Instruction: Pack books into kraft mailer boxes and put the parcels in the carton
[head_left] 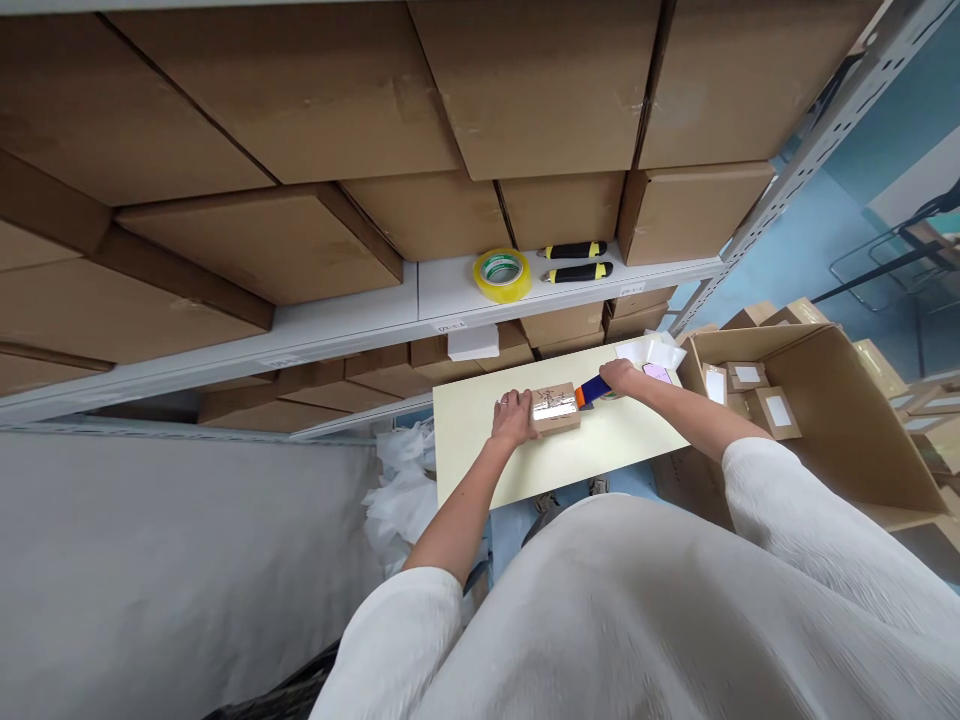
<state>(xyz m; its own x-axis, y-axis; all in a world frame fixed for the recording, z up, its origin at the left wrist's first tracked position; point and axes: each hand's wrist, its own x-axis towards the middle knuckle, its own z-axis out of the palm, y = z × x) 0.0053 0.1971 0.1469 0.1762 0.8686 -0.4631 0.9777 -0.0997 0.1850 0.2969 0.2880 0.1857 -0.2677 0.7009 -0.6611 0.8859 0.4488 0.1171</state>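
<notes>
Small brown cardboard box with dark handwriting and shiny patch (555,410) on pale yellow rectangular tabletop (480,465). Left hand (513,418) at box's left end, thumb toward near side, fingers toward far side, clamped on it. Right hand (619,376) beyond box's opposite end, closed around blue handheld tool with orange end (594,389); box lies left of this hand, tool between them, orange end at box's right edge. Large open brown cardboard carton (855,425) just right of tabletop, smaller boxes inside. Yellow tape roll (481,281) on white shelf (442,292) beyond.
</notes>
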